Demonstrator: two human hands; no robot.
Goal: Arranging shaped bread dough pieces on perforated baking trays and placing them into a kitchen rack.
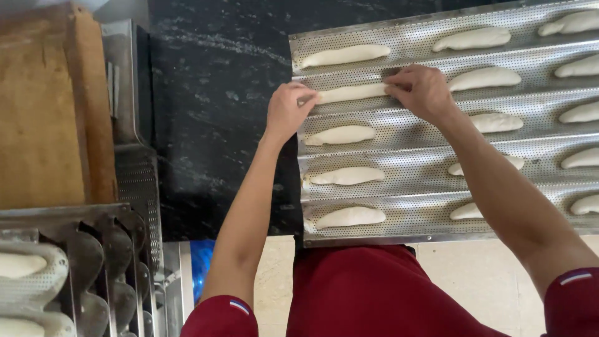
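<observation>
Dough piece [352, 93] between left hand [288, 110] and right hand [421, 92]

Below you: a black stone counter [212, 93] with pale veining. At your left, a worn wooden board [43, 112] lies beside a metal machine [128, 162] with curved steel blades. Pale floor tiles [480, 281] show under the counter's edge.

A black, white-veined stone counter [218, 112] carries the work — directly on it lies a perforated, corrugated silver metal baking tray [412, 187], overhanging the near edge. At the far left rests a worn brown wooden board [43, 118].
</observation>
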